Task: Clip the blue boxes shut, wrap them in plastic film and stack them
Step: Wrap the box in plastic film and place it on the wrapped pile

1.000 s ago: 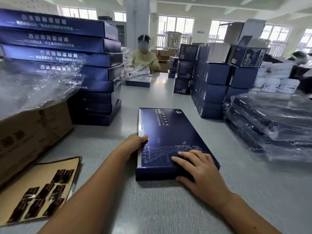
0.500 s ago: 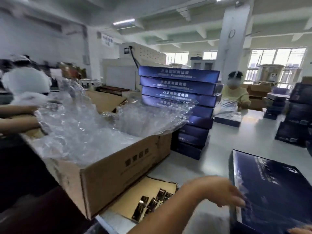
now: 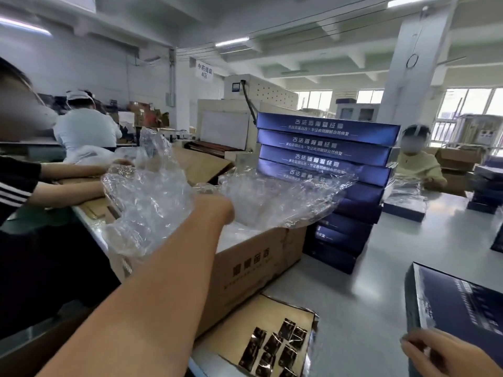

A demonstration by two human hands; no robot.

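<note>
My left hand point(image 3: 215, 210) was stretched out to the middle of the frame, its arm running up from the lower left, and it sat in the crumpled clear film point(image 3: 152, 202) that spilled out of the open carton point(image 3: 253, 268); the film and my wrist hid the fingers, so I could not tell whether they gripped it or only touched it. My right hand point(image 3: 449, 352) lay in the lower right corner with its fingers loose and nearly straight, pointing left, resting at the near end of the box point(image 3: 462, 303) and holding nothing. That box lay flat on the grey table point(image 3: 381, 281) at the right edge of the frame, bare of film, partly cut off by the frame. Just right of the carton, in the centre right, a stack point(image 3: 326, 148) of blue boxes stood on the table, and a flap of film hung across its middle. In front of the carton, at the bottom centre, a brown card point(image 3: 272, 317) held dark sachets point(image 3: 275, 346). At the upper right a person in yellow point(image 3: 419, 164) sat at the table behind a wrapped box point(image 3: 402, 205), and someone else's bare arms point(image 3: 68, 191) reached in from the left edge
</note>
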